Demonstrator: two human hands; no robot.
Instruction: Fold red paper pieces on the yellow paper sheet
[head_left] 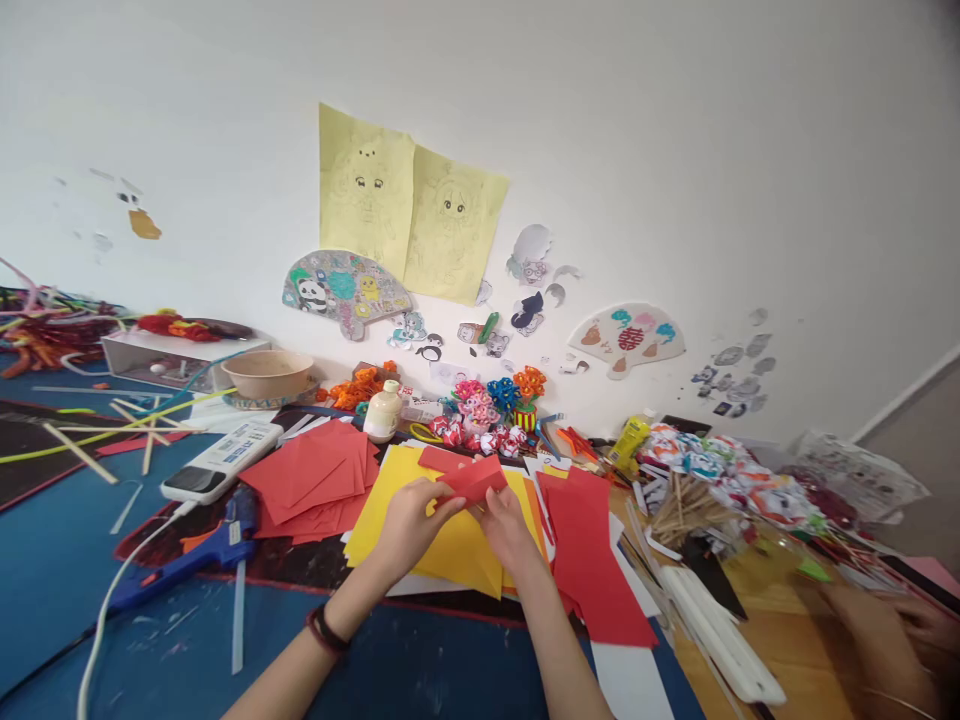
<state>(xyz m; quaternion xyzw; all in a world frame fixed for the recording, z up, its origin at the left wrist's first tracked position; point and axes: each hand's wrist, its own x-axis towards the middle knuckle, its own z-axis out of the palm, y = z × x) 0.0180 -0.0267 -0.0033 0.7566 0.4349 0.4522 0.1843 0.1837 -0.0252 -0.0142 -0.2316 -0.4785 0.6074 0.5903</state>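
A small piece of red paper (480, 478) is held up over a stack of yellow paper (450, 550). My left hand (414, 515) pinches its left end between thumb and fingers. At its lower right corner, my right hand (507, 525) grips it too, fingers partly hidden behind it. The paper looks folded, though I cannot make out how many layers there are. To the left lies a pile of red paper squares (315, 475). Long red sheets (596, 560) lie on the right, beside my right hand.
A blue glue gun (217, 550) and a white power strip (225, 465) with a cable lie left. Behind the paper stand a cream bottle (384, 412) and pipe-cleaner flowers (480, 400). Sticks (686, 510) lie right, near another person's blurred hand (877, 625).
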